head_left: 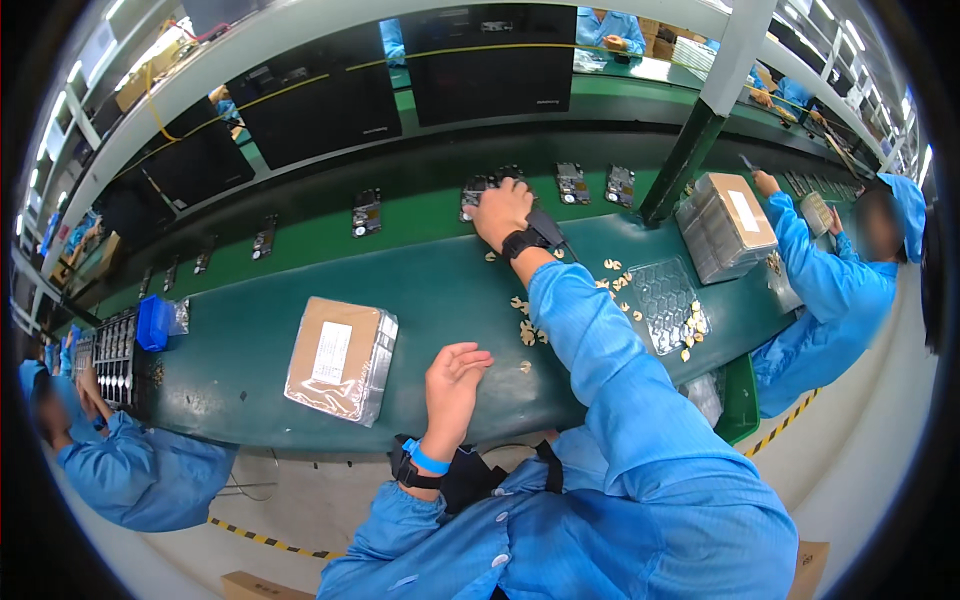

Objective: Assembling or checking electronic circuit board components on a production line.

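Observation:
My right hand (pixel 503 212) is stretched out over the green belt, its fingers bent down onto a small dark circuit board (pixel 474 188). Another circuit board (pixel 510 171) shows just beyond the fingertips. The hand hides part of both boards. Over the table's near side, my left hand (pixel 456 388) is held up empty, its fingers loosely extended to the right and slightly curled. Small cream-coloured curved pieces (pixel 527 330) lie scattered beneath my right forearm. Left of my left hand sits a plastic-wrapped stack with a brown cardboard top (pixel 341 358).
More circuit boards (pixel 367 212) sit spaced along the belt (pixel 320 235). To the right are a clear moulded tray (pixel 672 305), a second wrapped stack (pixel 727 228), a dark green post (pixel 683 165) and a green bin (pixel 740 402). Co-workers sit on both sides; a blue box (pixel 153 323) stands left.

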`<state>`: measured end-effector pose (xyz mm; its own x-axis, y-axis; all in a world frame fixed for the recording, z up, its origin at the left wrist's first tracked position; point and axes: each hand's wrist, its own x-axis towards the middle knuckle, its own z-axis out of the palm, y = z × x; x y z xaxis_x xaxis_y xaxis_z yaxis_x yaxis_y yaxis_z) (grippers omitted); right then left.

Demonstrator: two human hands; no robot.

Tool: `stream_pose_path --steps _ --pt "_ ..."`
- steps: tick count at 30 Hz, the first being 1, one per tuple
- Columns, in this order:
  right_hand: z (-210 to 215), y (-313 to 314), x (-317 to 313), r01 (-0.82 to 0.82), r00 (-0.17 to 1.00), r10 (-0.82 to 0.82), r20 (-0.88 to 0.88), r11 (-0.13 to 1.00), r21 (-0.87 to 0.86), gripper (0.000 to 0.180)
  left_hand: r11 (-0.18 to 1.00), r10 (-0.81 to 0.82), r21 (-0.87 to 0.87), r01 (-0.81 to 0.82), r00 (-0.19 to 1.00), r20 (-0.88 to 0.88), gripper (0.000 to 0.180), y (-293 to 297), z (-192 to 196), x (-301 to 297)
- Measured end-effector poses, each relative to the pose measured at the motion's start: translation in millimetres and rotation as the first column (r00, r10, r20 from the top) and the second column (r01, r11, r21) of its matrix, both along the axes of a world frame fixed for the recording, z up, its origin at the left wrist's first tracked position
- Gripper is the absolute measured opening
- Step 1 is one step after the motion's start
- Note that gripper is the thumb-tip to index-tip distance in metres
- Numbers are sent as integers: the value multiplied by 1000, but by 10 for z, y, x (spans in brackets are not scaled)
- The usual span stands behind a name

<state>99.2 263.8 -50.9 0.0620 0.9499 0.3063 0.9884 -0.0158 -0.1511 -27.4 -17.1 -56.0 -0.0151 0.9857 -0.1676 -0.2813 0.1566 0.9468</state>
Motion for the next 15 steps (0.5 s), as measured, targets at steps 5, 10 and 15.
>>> stream_pose_path --steps 5,10,15 --pt "-10 -42 -28 -17 999 19 43 999 -43 58 1000 11 16 -10 999 -39 31 -24 -25 3" --pt "75 -34 -150 -93 976 94 -198 996 13 49 1000 -7 -9 6 999 -47 31 -30 0 -13" --pt "233 -330 -69 -216 669 359 -651 932 292 29 998 46 40 -42 995 -94 30 -24 -107 59"
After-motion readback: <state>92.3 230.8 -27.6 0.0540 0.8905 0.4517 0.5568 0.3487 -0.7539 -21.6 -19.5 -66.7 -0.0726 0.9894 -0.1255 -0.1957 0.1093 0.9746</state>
